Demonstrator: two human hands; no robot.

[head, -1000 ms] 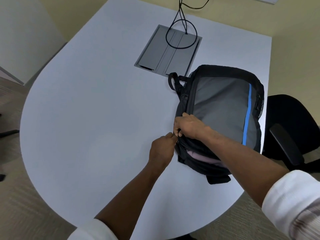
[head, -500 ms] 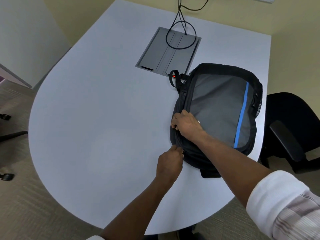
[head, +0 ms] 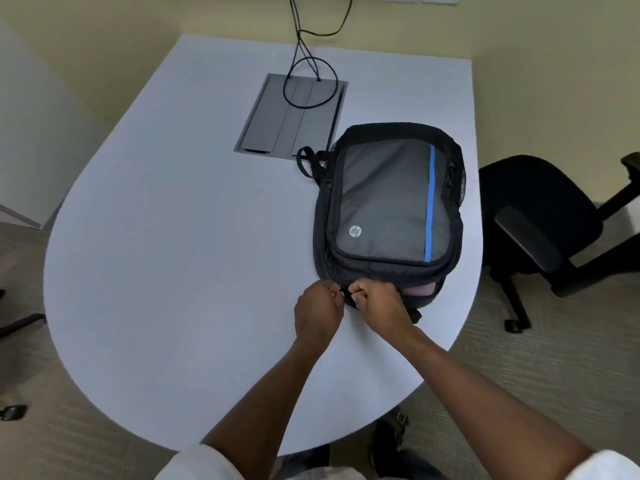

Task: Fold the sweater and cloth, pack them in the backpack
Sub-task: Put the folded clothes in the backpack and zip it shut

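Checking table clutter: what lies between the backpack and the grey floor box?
Only the backpack's black strap loop, lying at the grey box's near edge; head view.

Both fists, left hand (head: 318, 311) and right hand (head: 375, 301), pinched together at the near edge of the backpack (head: 388, 202) lying flat on the table (head: 173, 254), bit of pink cloth (head: 420, 290) peeking out.

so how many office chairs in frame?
1 clearly: a black office chair right of the table, beside the backpack. Dark shapes at the left edge could be another chair's base; cannot tell.
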